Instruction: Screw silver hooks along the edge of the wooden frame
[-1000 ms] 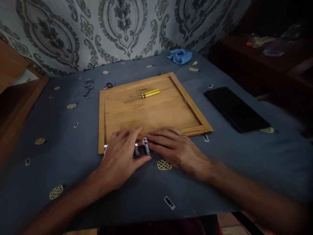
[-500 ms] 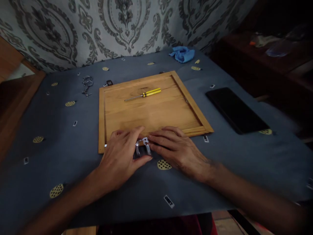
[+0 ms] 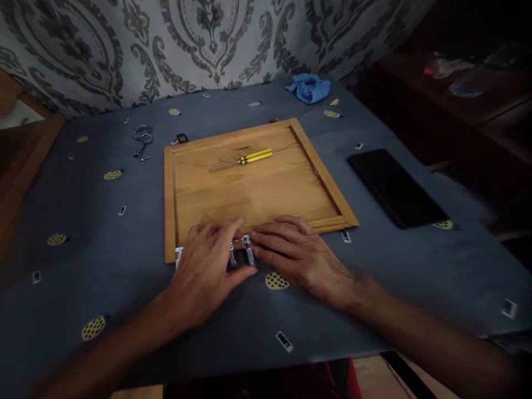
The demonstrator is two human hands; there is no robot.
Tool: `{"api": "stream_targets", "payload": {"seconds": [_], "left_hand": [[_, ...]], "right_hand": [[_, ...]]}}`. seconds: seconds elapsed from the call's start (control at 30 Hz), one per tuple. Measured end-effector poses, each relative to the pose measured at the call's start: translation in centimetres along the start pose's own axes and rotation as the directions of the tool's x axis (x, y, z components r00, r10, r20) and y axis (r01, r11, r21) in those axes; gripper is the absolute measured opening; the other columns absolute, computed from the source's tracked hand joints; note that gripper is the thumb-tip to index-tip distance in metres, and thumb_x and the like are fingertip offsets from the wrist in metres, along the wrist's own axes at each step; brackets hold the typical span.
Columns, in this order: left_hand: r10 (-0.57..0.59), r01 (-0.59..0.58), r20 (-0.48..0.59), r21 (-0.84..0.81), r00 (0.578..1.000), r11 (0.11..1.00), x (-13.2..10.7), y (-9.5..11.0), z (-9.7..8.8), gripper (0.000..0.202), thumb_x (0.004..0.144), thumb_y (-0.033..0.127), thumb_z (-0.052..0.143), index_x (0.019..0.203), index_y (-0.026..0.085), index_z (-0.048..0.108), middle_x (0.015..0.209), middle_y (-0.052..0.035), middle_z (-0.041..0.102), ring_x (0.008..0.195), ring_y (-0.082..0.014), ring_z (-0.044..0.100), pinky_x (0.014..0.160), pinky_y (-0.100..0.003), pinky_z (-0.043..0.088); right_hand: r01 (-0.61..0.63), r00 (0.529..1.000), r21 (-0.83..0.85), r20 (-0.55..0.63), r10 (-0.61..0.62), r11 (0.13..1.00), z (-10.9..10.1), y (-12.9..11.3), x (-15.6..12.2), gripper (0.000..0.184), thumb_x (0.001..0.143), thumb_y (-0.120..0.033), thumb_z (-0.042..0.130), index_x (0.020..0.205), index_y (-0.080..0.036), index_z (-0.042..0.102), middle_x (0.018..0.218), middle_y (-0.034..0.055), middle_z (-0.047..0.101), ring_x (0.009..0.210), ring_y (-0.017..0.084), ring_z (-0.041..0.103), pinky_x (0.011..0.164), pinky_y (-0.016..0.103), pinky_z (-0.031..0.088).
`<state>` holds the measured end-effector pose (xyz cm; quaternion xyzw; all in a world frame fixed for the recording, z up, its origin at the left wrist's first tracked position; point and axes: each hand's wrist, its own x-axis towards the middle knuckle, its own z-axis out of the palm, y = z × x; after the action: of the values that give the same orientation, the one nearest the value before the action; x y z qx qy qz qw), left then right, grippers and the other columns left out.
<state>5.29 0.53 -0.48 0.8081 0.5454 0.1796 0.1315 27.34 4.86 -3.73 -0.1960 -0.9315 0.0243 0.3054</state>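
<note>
At the near edge of a framed wooden panel [image 3: 249,197], my left hand [image 3: 203,271] is closed around a silver metal bracket [image 3: 249,254], its thumb below and its fingers above. My right hand [image 3: 303,260] lies on the same edge with long, nearly flat fingers, the tips touching the bracket's right side; its thumb is hidden. Part of another metal piece [image 3: 178,254] shows left of my left hand, by the panel's near left corner. On the panel rests a yellow-handled screwdriver [image 3: 245,159].
Several small metal parts [image 3: 142,141] lie to the left on the blue patterned tablecloth [image 3: 137,244]. A black phone-like slab [image 3: 399,188] is at the right, and a crumpled blue cloth [image 3: 310,88] at the back. A patterned curtain [image 3: 216,39] hangs behind.
The whole view has shifted slightly, so things sit a little further left. More of the metal piece left of my left hand shows. My hands keep nearly the same pose.
</note>
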Motion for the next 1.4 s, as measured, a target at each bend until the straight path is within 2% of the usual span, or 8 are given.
{"api": "stream_targets", "payload": {"seconds": [0.53, 0.73, 0.93, 1.23, 1.4], "left_hand": [[-0.064, 0.064, 0.001, -0.060, 0.998, 0.996, 0.17, 0.20, -0.14, 0.075, 0.073, 0.026, 0.090, 0.132, 0.022, 0.045, 0.117, -0.0073, 0.075, 0.110, -0.0326, 0.068, 0.095, -0.051, 0.050], [-0.080, 0.080, 0.004, -0.082, 0.997, 0.993, 0.24, 0.45, -0.24, 0.076, 0.074, 0.022, 0.088, 0.134, 0.023, 0.042, 0.116, -0.0071, 0.076, 0.111, -0.0323, 0.069, 0.096, -0.053, 0.051], [-0.070, 0.069, -0.011, -0.082, 0.997, 0.994, 0.31, 0.40, -0.10, 0.081, 0.071, 0.021, 0.090, 0.135, 0.022, 0.040, 0.114, -0.0074, 0.077, 0.111, -0.0329, 0.069, 0.097, -0.054, 0.051], [-0.051, 0.050, -0.025, -0.064, 0.998, 0.997, 0.04, 0.16, -0.01, 0.087, 0.073, 0.022, 0.090, 0.140, 0.022, 0.035, 0.116, -0.0083, 0.076, 0.116, -0.0324, 0.068, 0.100, -0.051, 0.051], [-0.059, 0.057, -0.027, -0.078, 0.998, 0.995, 0.14, 0.24, 0.02, 0.089, 0.073, 0.020, 0.089, 0.141, 0.022, 0.032, 0.114, -0.0086, 0.076, 0.116, -0.0329, 0.069, 0.098, -0.052, 0.051]], "right_hand": [[-0.035, 0.999, 0.023, 0.014, 0.035, 0.999, -0.05, -0.10, -0.09, 0.025, 0.107, -0.021, 0.048, 0.115, -0.017, 0.072, 0.120, 0.0054, 0.077, 0.118, 0.020, 0.066, 0.105, 0.043, 0.049], [-0.030, 1.000, 0.022, 0.005, 0.030, 0.999, -0.03, -0.18, 0.10, 0.023, 0.106, -0.019, 0.050, 0.115, -0.015, 0.071, 0.118, 0.0058, 0.078, 0.116, 0.021, 0.066, 0.105, 0.043, 0.048], [-0.042, 0.999, 0.020, 0.006, 0.041, 0.999, -0.06, -0.19, -0.03, 0.023, 0.106, -0.020, 0.051, 0.114, -0.017, 0.072, 0.117, 0.0045, 0.078, 0.116, 0.019, 0.066, 0.104, 0.041, 0.050], [-0.017, 1.000, 0.018, 0.020, 0.017, 1.000, -0.11, -0.35, 0.20, 0.025, 0.106, -0.019, 0.049, 0.111, -0.013, 0.073, 0.121, 0.0072, 0.077, 0.119, 0.022, 0.065, 0.103, 0.042, 0.051], [-0.040, 0.999, 0.023, 0.007, 0.039, 0.999, 0.04, -0.43, 0.14, 0.024, 0.106, -0.019, 0.050, 0.112, -0.016, 0.073, 0.118, 0.0041, 0.078, 0.117, 0.020, 0.065, 0.106, 0.043, 0.048]]}}
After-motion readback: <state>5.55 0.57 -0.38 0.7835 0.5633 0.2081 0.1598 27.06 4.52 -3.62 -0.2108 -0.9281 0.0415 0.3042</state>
